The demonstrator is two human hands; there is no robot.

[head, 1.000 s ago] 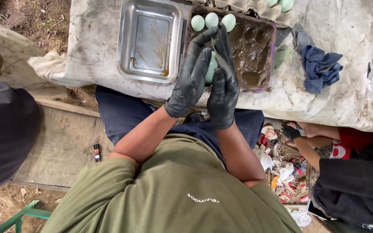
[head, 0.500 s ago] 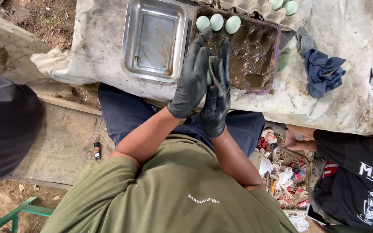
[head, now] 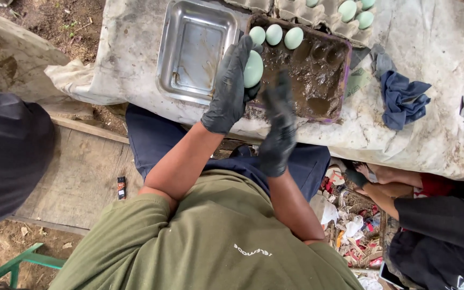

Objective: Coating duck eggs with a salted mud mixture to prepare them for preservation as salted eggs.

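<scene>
My left hand [head: 231,86], in a black glove, holds a pale green egg [head: 253,69] upright over the near left corner of a muddy dark tray [head: 318,86]. My right hand [head: 279,124], also gloved in black, hangs just right of and below the egg, fingers apart, holding nothing. Three more pale green eggs [head: 274,35] sit in a row at the far left of the muddy tray.
An empty square metal pan [head: 194,48] lies left of the muddy tray on a stained white cloth [head: 436,86]. Cardboard egg cartons [head: 318,11] with green eggs stand at the back. A blue rag [head: 401,96] lies to the right. Another person's arm [head: 388,188] is at lower right.
My hands have parted: the left keeps the egg and has risen toward the tray, while the right has let go and dropped slightly. The view has shifted.
</scene>
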